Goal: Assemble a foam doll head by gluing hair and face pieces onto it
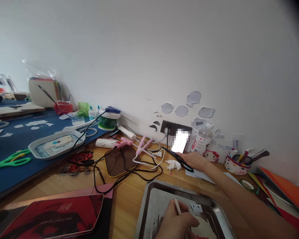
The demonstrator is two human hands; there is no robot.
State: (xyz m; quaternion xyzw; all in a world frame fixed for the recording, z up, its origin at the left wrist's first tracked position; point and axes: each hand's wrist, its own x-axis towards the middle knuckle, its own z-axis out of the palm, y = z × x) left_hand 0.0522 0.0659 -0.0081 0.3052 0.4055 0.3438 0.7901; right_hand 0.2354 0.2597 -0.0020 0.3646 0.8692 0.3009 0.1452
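Currently, the left hand is over the metal tray at the near edge of the wooden desk, its thumb and fingers closed around a slim white stick that leans up out of the grip. Inside the tray, beside the fingers, lies a small pale piece with dark dots; a cream-coloured shape lies nearer the near edge, partly covered by the hand.

The right hand reaches to the desk's back edge, where its fingertips touch the lower end of a bright-screened phone that leans upright by the wall sockets. Whether those fingers pinch the phone cannot be told. Black scissors lie just under this hand, a crumpled white tissue near them to the left. A clear bottle and a decorated pen cup stand along the back edge, the cup farther right.

Left of the phone, pink glue guns lie among tangled cables, one near a brown mat. A red-and-black box occupies the near left part of the desk. On the adjoining blue surface, green-handled scissors lie beside a patterned dish.
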